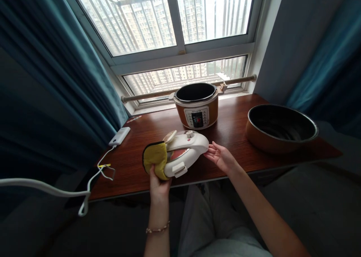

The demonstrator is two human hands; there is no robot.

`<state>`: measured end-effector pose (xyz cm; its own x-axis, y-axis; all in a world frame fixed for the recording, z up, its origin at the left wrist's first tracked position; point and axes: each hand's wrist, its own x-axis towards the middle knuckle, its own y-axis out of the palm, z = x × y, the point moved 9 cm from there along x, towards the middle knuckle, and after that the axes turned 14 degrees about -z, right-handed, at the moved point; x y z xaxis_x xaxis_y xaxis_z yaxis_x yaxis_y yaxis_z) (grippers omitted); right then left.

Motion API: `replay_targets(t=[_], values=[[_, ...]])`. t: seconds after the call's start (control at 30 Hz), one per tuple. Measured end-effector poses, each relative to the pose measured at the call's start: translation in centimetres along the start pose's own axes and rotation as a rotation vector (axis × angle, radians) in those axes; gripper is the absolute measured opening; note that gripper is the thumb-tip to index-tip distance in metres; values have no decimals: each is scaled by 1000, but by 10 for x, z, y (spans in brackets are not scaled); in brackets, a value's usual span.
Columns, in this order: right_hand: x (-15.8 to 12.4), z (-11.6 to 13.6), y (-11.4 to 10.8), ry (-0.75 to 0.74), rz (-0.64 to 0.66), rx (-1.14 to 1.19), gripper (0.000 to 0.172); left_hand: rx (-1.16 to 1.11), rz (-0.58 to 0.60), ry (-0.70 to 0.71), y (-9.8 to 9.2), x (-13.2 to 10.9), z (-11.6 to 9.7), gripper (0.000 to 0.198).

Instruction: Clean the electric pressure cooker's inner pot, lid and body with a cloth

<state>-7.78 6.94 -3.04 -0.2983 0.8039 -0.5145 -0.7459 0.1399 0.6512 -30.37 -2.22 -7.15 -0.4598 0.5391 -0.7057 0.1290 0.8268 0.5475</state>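
A white electric pressure cooker lid (pixel 194 151), with a knob and a raised handle on top, is held tilted near the table's front edge. My left hand (pixel 159 183) grips a yellow cloth with dark edging (pixel 155 159), its thumb on top, and presses it around the lid's left end. The fingers beneath the cloth are hidden. At the lid's right end is my right hand (pixel 218 157), palm up with fingers stretched out; the fingertips touch the lid's edge. Behind the lid stands the brown and white cooker body (pixel 196 112), uncovered, its control panel facing me.
A large brown pot with a dark inside (pixel 282 140) stands on the right of the wooden table (pixel 231 117). At the left edge lies a white power bank (pixel 119 136) with a white cable (pixel 93 178) hanging off. A window (pixel 180 42) with a rail is behind.
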Motion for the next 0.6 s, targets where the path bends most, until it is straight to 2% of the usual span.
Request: replay_targets(t=[0.13, 0.23, 0.43, 0.6], values=[[14, -9, -30, -47, -54, -22, 5, 6, 32, 63, -16, -5, 16, 35], [23, -10, -45, -101, -82, -29, 4, 100, 26, 98, -33, -7, 29, 31], [37, -15, -57, -156, -139, -32, 9, 326, -118, 192, -74, -4, 30, 20], [46, -17, -67, -230, -219, -22, 15, 542, -84, 190, -81, -13, 31, 17]])
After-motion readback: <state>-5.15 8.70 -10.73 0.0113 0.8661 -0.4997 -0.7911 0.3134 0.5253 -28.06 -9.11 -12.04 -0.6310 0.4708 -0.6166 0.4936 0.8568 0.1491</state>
